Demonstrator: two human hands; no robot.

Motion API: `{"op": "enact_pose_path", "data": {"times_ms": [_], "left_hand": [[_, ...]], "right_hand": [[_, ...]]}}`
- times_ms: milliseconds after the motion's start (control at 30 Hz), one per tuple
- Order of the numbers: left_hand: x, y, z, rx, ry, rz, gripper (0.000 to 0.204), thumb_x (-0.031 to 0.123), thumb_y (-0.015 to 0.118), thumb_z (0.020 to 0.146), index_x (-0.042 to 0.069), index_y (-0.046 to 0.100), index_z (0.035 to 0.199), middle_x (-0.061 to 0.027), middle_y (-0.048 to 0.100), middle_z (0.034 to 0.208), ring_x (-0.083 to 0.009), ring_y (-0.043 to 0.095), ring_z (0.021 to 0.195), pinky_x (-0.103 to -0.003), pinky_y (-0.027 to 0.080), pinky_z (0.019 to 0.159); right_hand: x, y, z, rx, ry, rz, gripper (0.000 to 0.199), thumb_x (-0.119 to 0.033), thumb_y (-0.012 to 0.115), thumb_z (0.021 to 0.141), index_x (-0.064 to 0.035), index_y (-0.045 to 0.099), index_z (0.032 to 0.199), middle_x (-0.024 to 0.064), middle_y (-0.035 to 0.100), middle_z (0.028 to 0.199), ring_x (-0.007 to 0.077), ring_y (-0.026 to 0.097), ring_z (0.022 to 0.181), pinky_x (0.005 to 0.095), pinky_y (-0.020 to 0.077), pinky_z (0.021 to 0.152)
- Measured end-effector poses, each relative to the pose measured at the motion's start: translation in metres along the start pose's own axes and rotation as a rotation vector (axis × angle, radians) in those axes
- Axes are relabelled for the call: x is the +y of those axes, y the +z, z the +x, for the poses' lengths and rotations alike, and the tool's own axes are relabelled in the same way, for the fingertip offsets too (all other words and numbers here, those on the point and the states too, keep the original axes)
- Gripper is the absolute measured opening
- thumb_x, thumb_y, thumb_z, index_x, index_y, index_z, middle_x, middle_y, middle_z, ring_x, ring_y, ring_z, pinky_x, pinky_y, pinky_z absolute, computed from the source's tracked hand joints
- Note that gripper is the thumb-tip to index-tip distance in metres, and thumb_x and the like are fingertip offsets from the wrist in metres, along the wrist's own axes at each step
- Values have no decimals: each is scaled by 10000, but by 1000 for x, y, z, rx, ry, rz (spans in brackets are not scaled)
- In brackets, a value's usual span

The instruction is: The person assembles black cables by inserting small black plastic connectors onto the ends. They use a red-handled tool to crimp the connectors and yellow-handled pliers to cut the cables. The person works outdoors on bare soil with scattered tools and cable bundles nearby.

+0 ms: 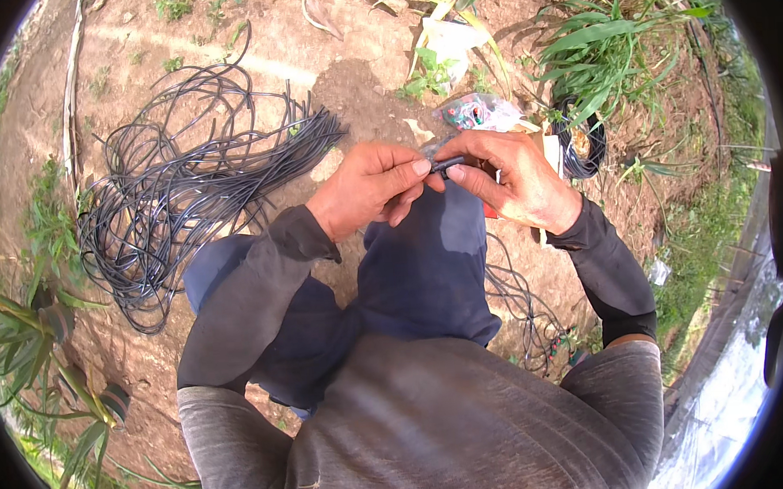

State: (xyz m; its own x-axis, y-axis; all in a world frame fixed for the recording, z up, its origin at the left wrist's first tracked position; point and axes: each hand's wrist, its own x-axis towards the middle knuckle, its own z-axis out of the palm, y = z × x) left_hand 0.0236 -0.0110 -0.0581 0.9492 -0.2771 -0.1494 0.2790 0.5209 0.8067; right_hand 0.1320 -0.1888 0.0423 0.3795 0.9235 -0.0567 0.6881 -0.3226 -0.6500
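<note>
Above my knees, my left hand (366, 186) and my right hand (523, 183) meet with fingers pinched. Between the fingertips is a short black tube piece (446, 165), one end in each hand. Whether it is one part or two joined ones is too small to tell. Left of my left hand lies a big loose bundle of thin black tubing (198, 188) on the ground, its cut ends toward me. Just beyond my right hand rests a clear plastic bag (482, 112) with small coloured parts inside.
A tight coil of black tubing (585, 144) lies at the right under green leaves (607, 52). Thin black lines with small coloured pieces (537, 312) lie beside my right thigh. Bare soil (311, 63) surrounds my legs (423, 260). Spiky plants (25, 339) grow at the left.
</note>
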Motion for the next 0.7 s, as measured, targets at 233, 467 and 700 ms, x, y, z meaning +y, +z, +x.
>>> {"op": "enact_pose_path", "data": {"times_ms": [233,467,700], "left_hand": [[0,-3,-1,1,-21,41,327,303,541,1009,13,676,942,38,510,633,-72,483,505,-215,370,479],[2,0,-1,-3,-42,76,337,290,512,1026,5,665,930,14,534,642,-76,505,495,-227,368,452],[4,0,-4,-130,-65,118,298,243,520,1020,-3,688,1017,-7,617,715,-94,635,592,-207,437,476]], "right_hand": [[3,-7,2,-94,-49,-226,146,-143,651,901,-13,628,963,139,599,780,320,606,723,387,478,638],[5,-6,-2,-139,-28,-244,178,-188,620,923,-14,628,959,144,607,805,351,609,770,412,477,678],[2,-7,-6,-182,29,-181,192,-202,583,926,-15,621,900,152,610,817,371,616,829,437,486,712]]}}
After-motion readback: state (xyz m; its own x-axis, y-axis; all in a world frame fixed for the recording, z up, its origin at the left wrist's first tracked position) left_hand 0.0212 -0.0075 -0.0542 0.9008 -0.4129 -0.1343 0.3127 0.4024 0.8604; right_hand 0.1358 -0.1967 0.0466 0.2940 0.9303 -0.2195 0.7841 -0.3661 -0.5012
